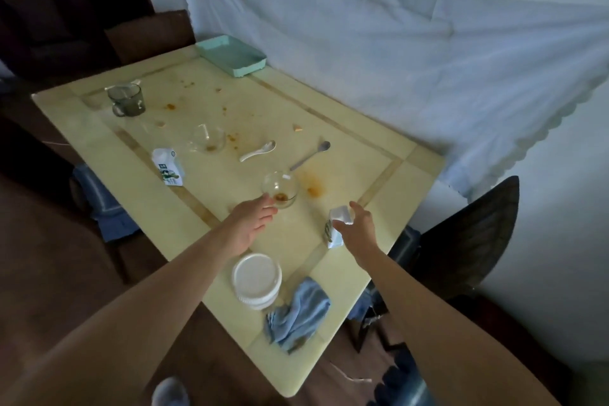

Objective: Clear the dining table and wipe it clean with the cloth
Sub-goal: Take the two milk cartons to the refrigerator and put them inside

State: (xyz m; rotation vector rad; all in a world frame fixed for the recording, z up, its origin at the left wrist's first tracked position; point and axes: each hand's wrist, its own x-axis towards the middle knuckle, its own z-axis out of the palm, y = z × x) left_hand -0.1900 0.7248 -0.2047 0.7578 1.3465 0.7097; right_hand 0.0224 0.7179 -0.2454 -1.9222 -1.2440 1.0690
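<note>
A pale yellow dining table (405, 175) carries brown stains and crumbs. My left hand (253, 217) reaches out with straight fingers, its tips at the rim of a glass bowl (281, 186) with brown residue. My right hand (357, 224) is spread open around a small milk carton (336, 226), fingers touching its top and side. Near the front edge are a stack of white plates (257, 278) and a crumpled blue cloth (298, 313). Further off lie a white spoon (258, 151), a metal spoon (311, 155), a second glass bowl (208, 139), another carton (167, 166) and a glass mug (127, 99).
A mint green tray (230, 54) sits at the far corner against a hanging white sheet (395, 43). A dark chair (468, 234) stands at the table's right side, another chair back (151, 33) at the far left. Blue stools show under the table.
</note>
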